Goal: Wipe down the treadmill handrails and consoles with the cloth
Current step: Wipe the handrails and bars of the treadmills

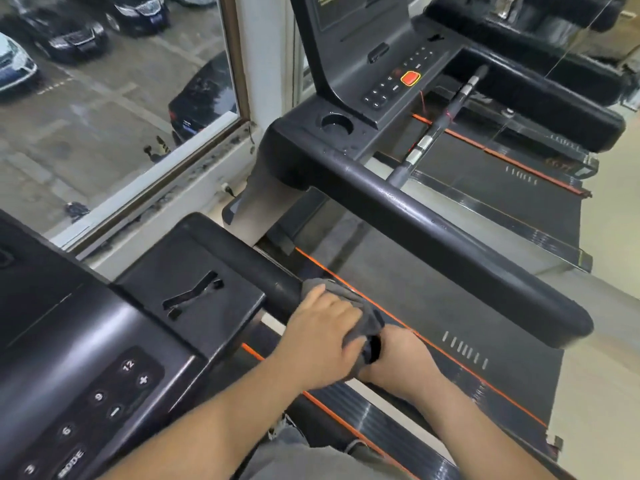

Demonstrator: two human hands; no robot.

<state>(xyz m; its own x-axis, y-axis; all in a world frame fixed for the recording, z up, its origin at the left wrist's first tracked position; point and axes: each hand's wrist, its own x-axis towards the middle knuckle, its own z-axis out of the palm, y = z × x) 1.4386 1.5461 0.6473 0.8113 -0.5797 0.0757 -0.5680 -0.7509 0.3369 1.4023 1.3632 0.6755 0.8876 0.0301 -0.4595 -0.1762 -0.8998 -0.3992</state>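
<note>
Beyond near handrail [277,289], second treadmill [433,237], slanting pole [437,124]

The glossy black keypad panel of the near treadmill console [100,410] bears white marks: "12" with a "+" beside it, "9" with a "−" beside it, then "6" and "3", and a key that reads "MODE". On the far black treadmill console [391,84] the white key marks are too small to read, as is the yellow text on its dark screen [332,8].
</note>
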